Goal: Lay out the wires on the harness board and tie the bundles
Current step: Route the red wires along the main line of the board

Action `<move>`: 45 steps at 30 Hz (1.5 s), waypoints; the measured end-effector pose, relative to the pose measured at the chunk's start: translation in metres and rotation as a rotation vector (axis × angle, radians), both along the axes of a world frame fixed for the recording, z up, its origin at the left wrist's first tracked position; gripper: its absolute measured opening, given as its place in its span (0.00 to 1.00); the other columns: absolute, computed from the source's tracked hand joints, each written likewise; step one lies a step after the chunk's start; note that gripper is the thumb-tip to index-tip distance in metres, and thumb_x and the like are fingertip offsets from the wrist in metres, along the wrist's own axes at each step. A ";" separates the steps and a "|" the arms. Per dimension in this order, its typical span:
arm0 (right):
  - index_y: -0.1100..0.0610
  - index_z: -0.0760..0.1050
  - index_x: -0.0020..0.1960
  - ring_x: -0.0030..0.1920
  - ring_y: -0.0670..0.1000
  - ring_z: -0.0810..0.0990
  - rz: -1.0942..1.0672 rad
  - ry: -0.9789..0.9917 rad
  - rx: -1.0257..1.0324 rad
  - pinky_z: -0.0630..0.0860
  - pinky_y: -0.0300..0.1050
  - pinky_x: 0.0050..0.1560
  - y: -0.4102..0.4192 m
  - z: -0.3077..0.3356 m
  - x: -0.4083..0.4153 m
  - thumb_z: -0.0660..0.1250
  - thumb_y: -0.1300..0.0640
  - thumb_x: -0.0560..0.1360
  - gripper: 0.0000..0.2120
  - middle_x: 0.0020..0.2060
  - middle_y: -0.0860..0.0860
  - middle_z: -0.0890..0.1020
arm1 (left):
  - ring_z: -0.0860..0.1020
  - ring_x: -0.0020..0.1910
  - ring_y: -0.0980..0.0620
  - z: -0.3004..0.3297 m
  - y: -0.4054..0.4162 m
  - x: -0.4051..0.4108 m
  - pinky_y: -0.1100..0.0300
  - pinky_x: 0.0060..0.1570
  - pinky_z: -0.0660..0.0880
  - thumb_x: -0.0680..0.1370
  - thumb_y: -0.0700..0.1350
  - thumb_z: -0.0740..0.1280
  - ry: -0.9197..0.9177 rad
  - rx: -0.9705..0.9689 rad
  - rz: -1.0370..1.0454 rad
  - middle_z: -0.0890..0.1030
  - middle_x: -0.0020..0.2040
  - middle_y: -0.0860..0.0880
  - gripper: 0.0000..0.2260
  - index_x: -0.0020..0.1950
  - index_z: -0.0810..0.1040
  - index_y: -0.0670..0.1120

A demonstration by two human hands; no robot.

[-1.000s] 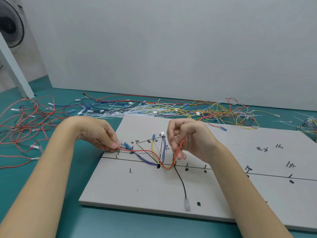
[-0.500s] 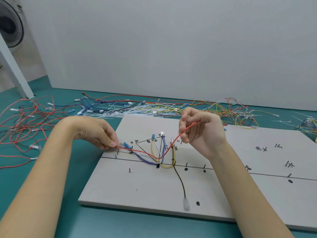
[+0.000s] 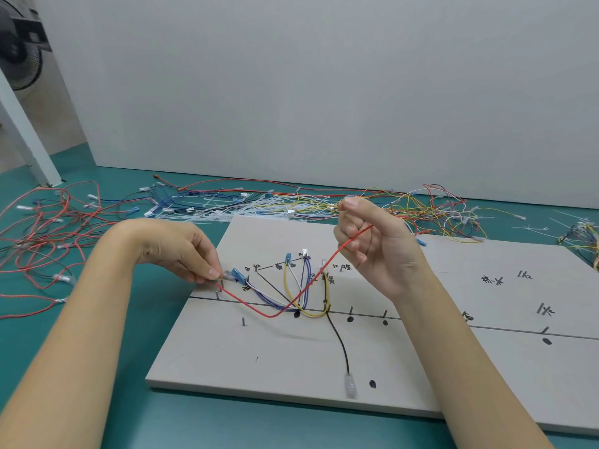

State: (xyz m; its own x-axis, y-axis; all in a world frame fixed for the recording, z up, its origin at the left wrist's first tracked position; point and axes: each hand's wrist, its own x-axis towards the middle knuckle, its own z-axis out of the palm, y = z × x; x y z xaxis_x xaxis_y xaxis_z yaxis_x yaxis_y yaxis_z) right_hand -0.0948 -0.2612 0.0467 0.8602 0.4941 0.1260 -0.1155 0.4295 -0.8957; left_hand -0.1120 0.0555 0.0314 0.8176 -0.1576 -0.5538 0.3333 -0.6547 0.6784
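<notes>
Compared with the earlier frames, the right hand (image 3: 372, 241) is raised higher and farther toward the upper right of the board, so that the red wire (image 3: 275, 314) is drawn out into one long sagging loop.

At the bottom of the frame two bare forearms are seen entering from the lower corners. The grey harness board (image 3: 291, 367) is laid flat on the teal table (image 3: 136, 319) and fills the centre and right of the frame. Near its front edge a black wire (image 3: 340, 338) is ended in a clear connector (image 3: 350, 385). At the board's centre a yellow wire (image 3: 311, 314) and blue wires (image 3: 275, 301) are looped down to a drawn black line, with short pins and handwritten marks beside them.

One end of the red wire is pinched between thumb and forefinger of the left hand (image 3: 181, 251), just beside a blue connector (image 3: 238, 274) at the board's left edge. The other end is gripped in the curled fingers of the right hand, held above the board at centre right. Between the hands the red wire is dipped to the board surface.

Farther back, loose wires (image 3: 48, 228) in red, blue, yellow and white are strewn across the table from left to right. At the top a white wall is seen, and a fan (image 3: 19, 50) in the upper left corner.
</notes>
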 end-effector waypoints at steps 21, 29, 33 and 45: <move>0.54 0.74 0.33 0.17 0.46 0.58 -0.334 0.178 0.196 0.54 0.34 0.19 -0.007 -0.001 0.012 0.62 0.50 0.79 0.17 0.18 0.48 0.64 | 0.77 0.32 0.53 -0.004 -0.002 0.001 0.65 0.34 0.77 0.71 0.41 0.74 0.034 -0.053 0.040 0.83 0.41 0.40 0.05 0.44 0.82 0.42; 0.54 0.67 0.32 0.15 0.45 0.54 -0.374 0.229 0.154 0.49 0.32 0.18 -0.009 -0.004 0.014 0.59 0.54 0.79 0.16 0.16 0.48 0.60 | 0.82 0.38 0.52 -0.006 0.001 0.002 0.65 0.39 0.78 0.73 0.37 0.72 0.035 -0.091 0.039 0.85 0.45 0.40 0.04 0.46 0.86 0.41; 0.55 0.67 0.32 0.15 0.45 0.53 -0.398 0.232 0.074 0.47 0.32 0.20 -0.009 -0.006 0.015 0.58 0.55 0.79 0.16 0.15 0.47 0.59 | 0.82 0.40 0.52 -0.006 0.002 0.002 0.66 0.40 0.79 0.73 0.36 0.72 0.052 -0.092 0.027 0.84 0.46 0.39 0.06 0.48 0.86 0.40; 0.56 0.70 0.31 0.16 0.47 0.56 -0.477 0.145 -0.212 0.53 0.32 0.21 -0.007 -0.007 0.015 0.61 0.56 0.76 0.16 0.16 0.50 0.64 | 0.81 0.36 0.54 -0.005 -0.006 0.002 0.67 0.35 0.77 0.70 0.35 0.75 0.048 0.019 0.091 0.84 0.43 0.41 0.04 0.44 0.87 0.41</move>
State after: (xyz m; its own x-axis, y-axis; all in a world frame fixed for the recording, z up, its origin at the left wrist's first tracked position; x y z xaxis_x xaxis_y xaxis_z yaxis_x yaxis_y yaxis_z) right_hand -0.0794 -0.2685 0.0399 0.9964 0.0458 -0.0712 -0.0811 0.2759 -0.9578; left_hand -0.1098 0.0493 0.0267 0.8005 -0.0733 -0.5948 0.4234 -0.6332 0.6479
